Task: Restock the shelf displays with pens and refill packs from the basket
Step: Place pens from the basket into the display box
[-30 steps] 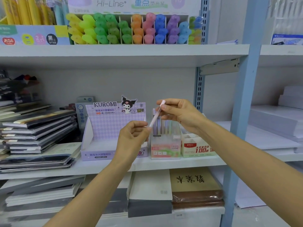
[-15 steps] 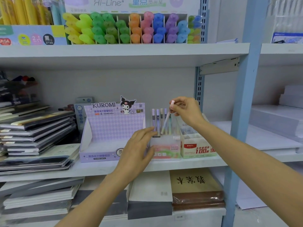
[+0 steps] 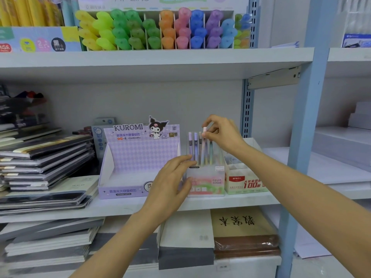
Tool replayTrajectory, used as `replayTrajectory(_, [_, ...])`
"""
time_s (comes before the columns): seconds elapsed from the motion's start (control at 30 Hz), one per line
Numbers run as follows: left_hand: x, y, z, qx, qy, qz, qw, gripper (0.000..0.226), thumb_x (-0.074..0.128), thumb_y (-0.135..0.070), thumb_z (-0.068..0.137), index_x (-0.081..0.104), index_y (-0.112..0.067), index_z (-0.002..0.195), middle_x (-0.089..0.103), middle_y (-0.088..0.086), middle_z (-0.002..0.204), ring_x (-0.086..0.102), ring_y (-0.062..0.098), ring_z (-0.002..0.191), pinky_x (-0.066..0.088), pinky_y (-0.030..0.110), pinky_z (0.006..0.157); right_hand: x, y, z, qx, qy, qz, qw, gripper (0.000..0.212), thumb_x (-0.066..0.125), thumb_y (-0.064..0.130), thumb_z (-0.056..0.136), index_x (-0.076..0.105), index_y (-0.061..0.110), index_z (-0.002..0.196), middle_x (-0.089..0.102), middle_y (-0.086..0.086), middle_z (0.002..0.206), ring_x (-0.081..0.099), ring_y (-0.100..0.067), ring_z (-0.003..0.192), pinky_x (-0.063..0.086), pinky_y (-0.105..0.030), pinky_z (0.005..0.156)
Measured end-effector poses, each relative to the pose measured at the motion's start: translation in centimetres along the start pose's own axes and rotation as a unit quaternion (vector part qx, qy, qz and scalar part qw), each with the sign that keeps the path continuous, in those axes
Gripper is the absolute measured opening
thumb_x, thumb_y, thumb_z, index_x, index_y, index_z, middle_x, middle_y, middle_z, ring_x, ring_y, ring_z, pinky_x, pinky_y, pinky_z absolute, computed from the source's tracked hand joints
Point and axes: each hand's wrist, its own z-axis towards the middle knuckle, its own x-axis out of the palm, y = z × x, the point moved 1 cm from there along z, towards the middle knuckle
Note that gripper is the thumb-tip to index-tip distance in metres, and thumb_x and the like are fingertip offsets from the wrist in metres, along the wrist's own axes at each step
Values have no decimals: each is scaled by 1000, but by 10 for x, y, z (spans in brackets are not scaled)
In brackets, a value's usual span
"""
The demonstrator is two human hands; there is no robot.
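My right hand (image 3: 222, 135) pinches pink cap end of pastel pen (image 3: 203, 149), thumb and fingertips close together. Pen near upright, lower end inside Fruit Soda box (image 3: 208, 183) on shelf (image 3: 241, 199), among other pens. My left hand (image 3: 170, 185): fingers nearly straight, resting against box's left side. Kuromi box (image 3: 138, 157) just beside, to left.

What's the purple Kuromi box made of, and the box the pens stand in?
Kuromi box: looks like printed cardboard, matte, with folded flaps. Fruit Soda pen box: probably frosted, see-through plastic; the pens show faintly through its walls.
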Motion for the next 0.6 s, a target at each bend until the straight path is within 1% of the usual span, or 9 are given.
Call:
replayTrajectory(0.07, [0, 1, 0, 0, 4, 0, 1000, 43, 56, -13, 94, 52, -23, 135, 44, -10, 144, 36, 5, 133, 30, 23, 109, 0, 0, 1, 1, -1, -3, 1000, 18, 71, 19, 86, 68, 12, 102, 72, -6, 84, 69, -16, 80, 57, -37, 81])
replayTrajectory(0.1, [-1, 1, -1, 0, 6, 0, 1000, 43, 56, -13, 94, 51, -23, 135, 44, -10, 144, 36, 5, 133, 31, 24, 109, -2, 0, 2, 1, 2, -2, 1000, 17, 68, 20, 89, 70, 11, 103, 72, -5, 87, 68, -15, 82, 57, -37, 83])
replayTrajectory(0.17, [-1, 2, -1, 0, 6, -1, 1000, 43, 56, -14, 94, 51, -23, 136, 43, -10, 144, 36, 6, 133, 32, 25, 110, -7, 0, 4, -2, 15, -1, 1000, 18, 62, 20, 93, 71, 10, 105, 72, -2, 88, 67, -11, 81, 56, -32, 86])
replayTrajectory(0.23, [0, 2, -1, -2, 6, -4, 1000, 43, 56, -13, 94, 51, -22, 136, 44, -10, 144, 36, 6, 133, 32, 26, 110, -11, 0, 5, -1, 27, 10, 1000, 18, 61, 18, 94, 71, 10, 107, 71, 0, 85, 68, -8, 78, 55, -25, 85])
replayTrajectory(0.3, [1, 1, 0, -5, 5, -8, 1000, 43, 56, -12, 94, 51, -22, 136, 44, -9, 144, 37, 6, 133, 33, 26, 110, -12, 1, 5, 5, 42, 40, 998, 21, 62, 16, 93, 68, 12, 113, 73, -3, 87, 70, -10, 79, 54, -17, 80])
replayTrajectory(0.33, [1, 1, 0, -7, 5, -9, 1000, 43, 56, -12, 94, 51, -22, 136, 44, -9, 144, 37, 7, 133, 33, 26, 110, -11, 2, 5, 5, 51, 47, 998, 23, 61, 15, 94, 67, 12, 116, 73, -4, 91, 70, -12, 81, 53, -15, 79])
replayTrajectory(0.4, [1, 0, 0, -8, 4, -12, 1000, 43, 56, -12, 94, 51, -21, 136, 44, -8, 144, 38, 8, 133, 32, 26, 109, -8, 3, 7, -2, 60, 32, 998, 22, 60, 14, 94, 70, 10, 114, 72, -5, 98, 70, -15, 83, 54, -18, 81])
replayTrajectory(0.47, [0, 0, 0, -5, 5, -12, 1000, 43, 56, -13, 93, 51, -22, 136, 44, -8, 144, 38, 7, 133, 32, 25, 109, -7, 1, 9, -5, 52, 18, 998, 20, 60, 14, 94, 72, 7, 109, 73, -7, 96, 69, -16, 84, 55, -25, 85])
replayTrajectory(0.6, [0, 2, 0, -3, 7, -7, 1000, 45, 57, -13, 93, 50, -23, 136, 43, -9, 144, 36, 6, 133, 32, 24, 109, -3, -4, 10, -14, 46, -5, 999, 18, 61, 13, 93, 72, 8, 107, 73, -6, 93, 69, -13, 82, 56, -27, 85])
